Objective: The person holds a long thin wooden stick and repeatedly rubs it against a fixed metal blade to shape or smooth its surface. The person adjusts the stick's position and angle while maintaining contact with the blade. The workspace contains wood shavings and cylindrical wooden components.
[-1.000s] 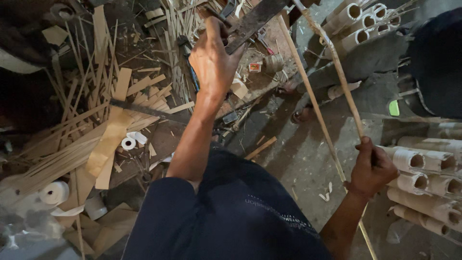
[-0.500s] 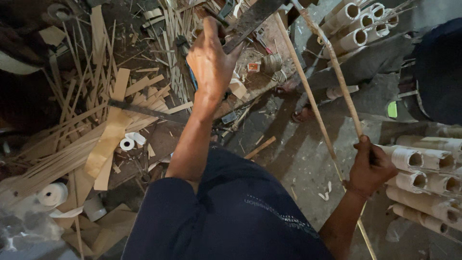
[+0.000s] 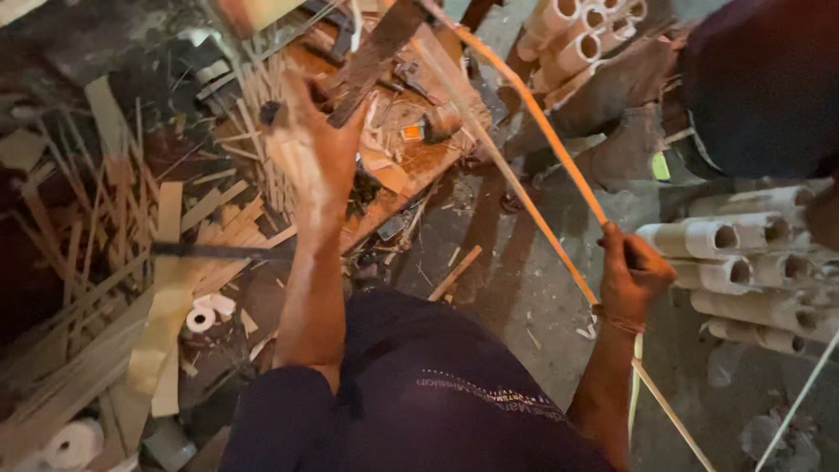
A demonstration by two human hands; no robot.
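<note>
Right hand (image 3: 631, 278) clamped around a long, thin, pale-orange bamboo strip (image 3: 533, 122) running diagonally from far centre to near right. Left hand (image 3: 316, 149) grips the handle of a dark, flat blade (image 3: 377, 48), raised far centre.

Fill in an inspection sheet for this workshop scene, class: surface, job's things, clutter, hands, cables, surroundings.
Surface: grey concrete floor, dusty, with chips.
Job's things: long thin cane strip running diagonally; dark flat blade raised at the top.
Clutter: split bamboo slats, tape rolls, small tools on a wooden board.
Hands: left hand grips the blade's handle; right hand closed around the cane strip.
Cables: nothing seen.
Surroundings: stacked pale tubes at right, more at top; another person's dark clothing at upper right.
</note>
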